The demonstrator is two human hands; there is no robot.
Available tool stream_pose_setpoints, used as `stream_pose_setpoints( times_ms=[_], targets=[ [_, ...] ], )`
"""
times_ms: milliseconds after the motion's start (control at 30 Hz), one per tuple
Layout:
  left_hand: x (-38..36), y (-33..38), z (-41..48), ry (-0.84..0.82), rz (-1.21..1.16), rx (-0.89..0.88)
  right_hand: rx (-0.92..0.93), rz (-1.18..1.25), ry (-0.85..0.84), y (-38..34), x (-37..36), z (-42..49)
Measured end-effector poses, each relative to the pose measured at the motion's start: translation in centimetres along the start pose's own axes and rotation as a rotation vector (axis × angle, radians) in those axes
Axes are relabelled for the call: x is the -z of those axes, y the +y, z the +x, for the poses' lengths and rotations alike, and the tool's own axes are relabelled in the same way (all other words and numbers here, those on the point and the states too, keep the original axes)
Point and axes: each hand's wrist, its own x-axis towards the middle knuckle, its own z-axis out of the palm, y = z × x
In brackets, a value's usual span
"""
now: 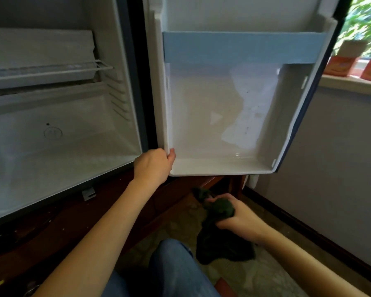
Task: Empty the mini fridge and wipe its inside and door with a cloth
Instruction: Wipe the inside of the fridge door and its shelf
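The mini fridge (58, 133) stands open on the left, its white inside bare apart from a wire shelf (51, 70) and a frosted box at the top. Its door (219, 116) swings out to the right, with a pale blue rail (240, 47) across an upper bin and a deep lower bin. My left hand (153, 165) grips the lower left corner of the door's lower bin, thumb over the rim. Below the door, my right hand (237, 217) holds a bunched dark green cloth (220, 230), which hangs down toward the floor.
The fridge sits on a dark wooden stand (77, 213). A grey wall (334, 168) with a dark skirting board runs along the right. Orange containers (341, 65) sit on the window sill at upper right. My jeans-clad knee (174, 269) is at the bottom centre over a patterned floor.
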Motion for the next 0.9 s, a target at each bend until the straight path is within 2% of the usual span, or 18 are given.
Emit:
stream_pose_setpoints(
  times_ms=[33, 100, 167, 233, 300, 400, 500, 633, 767, 900],
  targets=[
    [0.0, 0.0, 0.0, 0.002, 0.001, -0.002, -0.030, 0.189, 0.060, 0.3, 0.4, -0.6],
    [-0.1, 0.0, 0.0, 0.000, 0.007, 0.004, 0.027, 0.324, 0.225, -0.3, 1.3, -1.0],
    [0.2, -0.1, -0.2, -0.011, 0.056, -0.008, 0.162, 0.197, 0.386, -2.7, 2.0, -0.3],
    [0.3, -0.2, -0.1, -0.042, 0.141, -0.046, 0.288, -0.156, 0.462, -5.6, 2.2, 1.4],
    [0.5, -0.2, -0.2, -0.040, 0.125, -0.025, 0.316, -0.518, 0.436, -7.8, 1.0, 4.2],
    [0.3, -0.2, 0.1, -0.019, 0.083, -0.030, 0.208, -0.915, 0.258, -9.2, -3.4, 7.3],
    [0.2, -0.1, 0.0, 0.033, 0.019, -0.016, 0.143, -1.138, 0.269, -9.4, -5.2, 8.2],
    [0.6, 0.1, -0.2, 0.030, 0.038, -0.036, 0.135, -1.183, 0.239, -9.0, -3.1, 8.2],
    [0.7, -0.3, -0.1, -0.011, 0.038, -0.057, 0.067, -1.157, 0.303, -7.0, -1.2, 6.4],
    [0.6, -0.5, 0.0, 0.009, 0.012, -0.075, 0.110, -1.000, 0.223, -8.6, -3.4, 6.9]
  ],
)
